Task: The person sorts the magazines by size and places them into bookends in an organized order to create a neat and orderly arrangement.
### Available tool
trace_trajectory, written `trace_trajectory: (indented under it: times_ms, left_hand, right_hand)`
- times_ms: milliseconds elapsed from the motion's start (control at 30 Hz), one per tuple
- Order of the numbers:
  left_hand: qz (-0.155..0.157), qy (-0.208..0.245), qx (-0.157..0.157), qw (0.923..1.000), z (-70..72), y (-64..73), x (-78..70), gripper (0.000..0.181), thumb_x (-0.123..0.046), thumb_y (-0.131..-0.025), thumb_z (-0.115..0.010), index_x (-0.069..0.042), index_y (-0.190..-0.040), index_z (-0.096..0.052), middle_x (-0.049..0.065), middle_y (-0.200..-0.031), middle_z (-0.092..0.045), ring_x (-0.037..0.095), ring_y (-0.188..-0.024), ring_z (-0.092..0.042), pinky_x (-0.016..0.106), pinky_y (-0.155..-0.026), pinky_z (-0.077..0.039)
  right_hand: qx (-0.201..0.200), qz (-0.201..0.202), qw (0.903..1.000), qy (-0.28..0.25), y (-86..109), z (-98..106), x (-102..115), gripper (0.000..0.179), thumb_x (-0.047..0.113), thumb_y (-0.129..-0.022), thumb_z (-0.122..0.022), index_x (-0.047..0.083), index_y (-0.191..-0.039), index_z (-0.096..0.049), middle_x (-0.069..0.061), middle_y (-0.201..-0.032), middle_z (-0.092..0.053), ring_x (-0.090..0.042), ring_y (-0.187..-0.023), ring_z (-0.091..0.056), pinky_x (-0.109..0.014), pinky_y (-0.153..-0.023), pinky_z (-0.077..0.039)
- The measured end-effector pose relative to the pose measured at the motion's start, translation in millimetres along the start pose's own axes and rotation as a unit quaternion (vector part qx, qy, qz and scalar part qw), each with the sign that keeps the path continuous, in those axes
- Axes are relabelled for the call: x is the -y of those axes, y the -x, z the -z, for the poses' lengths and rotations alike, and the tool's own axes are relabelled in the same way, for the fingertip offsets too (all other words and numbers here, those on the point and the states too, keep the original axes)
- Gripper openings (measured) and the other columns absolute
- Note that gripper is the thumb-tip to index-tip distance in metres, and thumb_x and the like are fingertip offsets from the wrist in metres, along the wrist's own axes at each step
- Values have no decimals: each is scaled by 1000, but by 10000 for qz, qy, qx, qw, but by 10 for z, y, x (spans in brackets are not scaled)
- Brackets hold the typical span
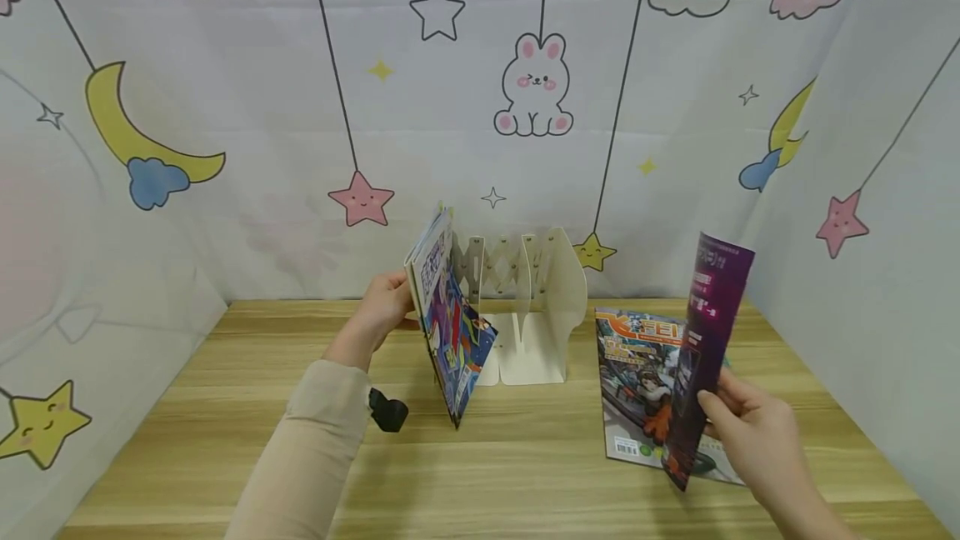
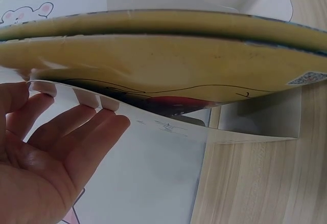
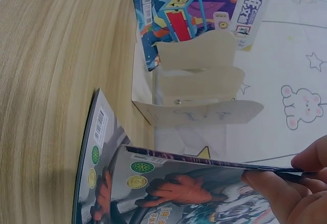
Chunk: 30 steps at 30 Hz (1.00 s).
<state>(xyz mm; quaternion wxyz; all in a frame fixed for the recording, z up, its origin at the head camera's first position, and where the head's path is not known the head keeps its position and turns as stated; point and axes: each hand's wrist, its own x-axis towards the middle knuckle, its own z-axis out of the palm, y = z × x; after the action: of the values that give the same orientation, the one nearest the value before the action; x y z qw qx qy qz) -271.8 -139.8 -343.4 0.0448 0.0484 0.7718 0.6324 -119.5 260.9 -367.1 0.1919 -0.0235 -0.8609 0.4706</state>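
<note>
Magazines (image 1: 450,323) with a colourful cover and a yellow back stand in the left slot of a cream expandable book rack (image 1: 566,290), leaning and sticking out toward the front. My left hand (image 1: 384,307) is at their left; in the left wrist view, its fingertips (image 2: 115,124) touch the outer face of the rack's curved end panel (image 2: 168,124). At the right, my right hand (image 1: 757,432) pinches a magazine with a purple cover (image 1: 708,340) by its edge, upright and slightly bent. Another magazine (image 1: 626,390) lies flat on the table, partly hidden behind it.
The wood-grain table (image 1: 540,473) meets a white cloth backdrop (image 1: 465,148) printed with stars, moons and rabbits. Upright dividers (image 3: 199,81) stand in the rack right of the magazines. A small black piece (image 1: 388,411) shows beside the left sleeve cuff.
</note>
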Motion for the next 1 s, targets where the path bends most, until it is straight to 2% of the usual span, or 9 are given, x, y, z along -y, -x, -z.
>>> trace_trajectory:
  times_ms: [433,767,1000]
  left_hand:
    - [-9,31,-16,10000,-10,5,-8,35,-38,-98,-48,-12,-77,-57,-2,-70,-60,13,-83,-65,42,-77,-57]
    - [-59,77,59,9999,-12,-6,6,35,-40,-97,-49,-11,-81,-59,-2,-69,-60,14,-85,-65,42,-77,-57]
    - [-75,114,48,9999,-3,6,-7,35,-40,-97,-49,-10,-84,-60,-3,-71,-63,13,-82,-65,42,-77,-57]
  right_hand:
    - [-16,57,9999,104,34,-43,88,39,7,-95,-54,-9,-130,-50,-29,-114,-59,17,-76,-57,-15,-60,-54]
    - [-474,434,9979,73,134,-63,137,34,0,-91,-58,-9,-124,-56,-25,-108,-61,17,-75,-58,-13,-59,-53]
    - [-504,358,9980,163,196,-51,201,34,1,-91,-59,-9,-123,-56,-25,-110,-61,22,-78,-54,-10,-60,-52]
